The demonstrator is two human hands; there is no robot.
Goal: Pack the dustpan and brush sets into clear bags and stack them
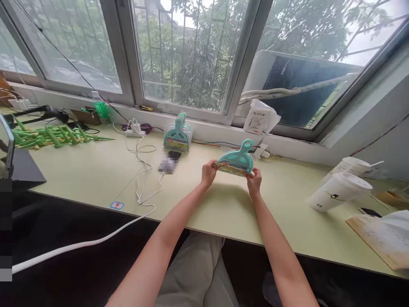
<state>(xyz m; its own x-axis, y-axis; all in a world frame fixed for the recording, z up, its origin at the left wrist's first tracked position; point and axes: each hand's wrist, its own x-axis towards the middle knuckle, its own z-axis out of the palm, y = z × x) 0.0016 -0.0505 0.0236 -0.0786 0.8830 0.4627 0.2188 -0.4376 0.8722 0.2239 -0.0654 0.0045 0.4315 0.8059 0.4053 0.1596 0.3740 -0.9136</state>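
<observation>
Both bare forearms [153, 251] are spanning the lower middle of the frame, converging on the table's far half. Windows [188, 59] are filling the upper part, with foliage showing through the panes. Below them, a pale yellow-green table [287, 204] is running from side to side. Grey-beige trousers [191, 273] are showing under its near edge, at bottom centre.

At the left of the frame, a heap of green pointed pieces [60, 135] is covering a long patch of table. On the right side, a lidded white cup [340, 194] is standing in front of another white cup [349, 166].

Just right of centre, a teal dustpan [238, 161] with a printed label is being held between the hands, its looped handle pointing upward. Behind it, a white printed packet [260, 118] is resting by the window. Left of it, a stack of matching teal dustpans [179, 134] is standing near the sill.

The left hand [208, 172] is pinching the dustpan's left edge; the right hand [254, 181] is pinching its lower right corner. A partly pixelated phone [174, 157] is lying before the stack. Farther left, a white power strip [135, 129] is sitting among cables, and a small blue-edged sticker [117, 205] is marking the table's near edge.
</observation>
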